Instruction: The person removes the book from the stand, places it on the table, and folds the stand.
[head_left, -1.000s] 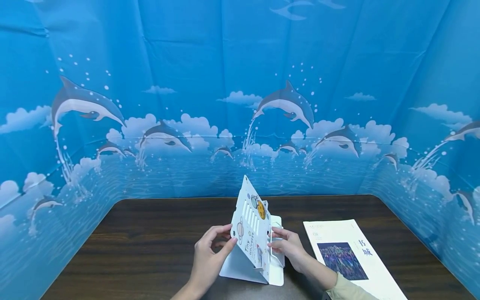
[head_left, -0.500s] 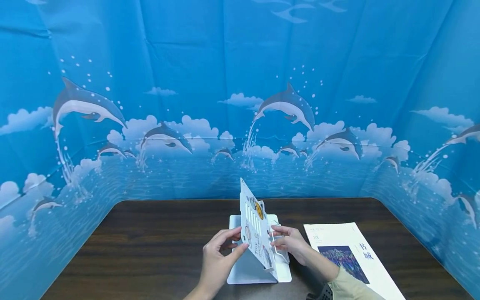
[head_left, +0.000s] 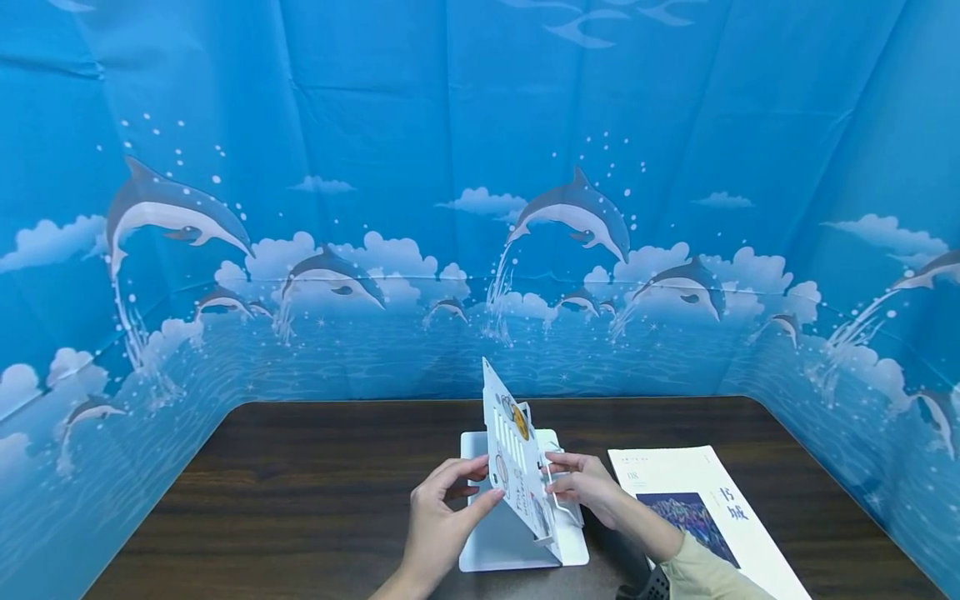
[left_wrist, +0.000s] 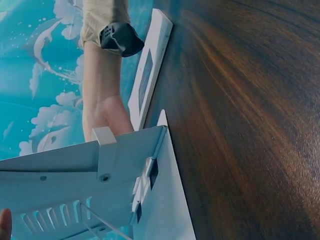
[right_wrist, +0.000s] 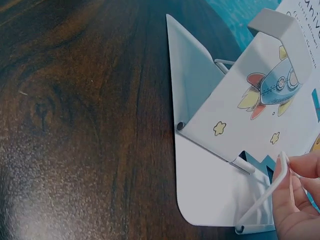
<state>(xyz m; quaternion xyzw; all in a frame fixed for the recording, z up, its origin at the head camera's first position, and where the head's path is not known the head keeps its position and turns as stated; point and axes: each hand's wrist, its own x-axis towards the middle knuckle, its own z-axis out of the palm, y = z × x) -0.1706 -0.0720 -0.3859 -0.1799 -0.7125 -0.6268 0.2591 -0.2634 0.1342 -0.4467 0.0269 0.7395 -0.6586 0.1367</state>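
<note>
A left hand (head_left: 444, 521) pinches the left edge of a smooth, slotted white panel (head_left: 517, 454) tilted over its flat base (head_left: 498, 550), mid-way along the wood-grained bench (head_left: 300, 492); a right hand (head_left: 588, 490) pinches the bent-wire prop (right_wrist: 265, 196), apparently setting the angle, which calls for seating it firmly. A paper magazine (head_left: 712, 508) lies toward the bench's right edge.

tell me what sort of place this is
Probably an indoor tabletop set up for filming or demonstrations: a blue dolphin-print backdrop wraps the far side and both ends of a dark wood-grain table, where a white folding stand and a booklet sit.
</note>
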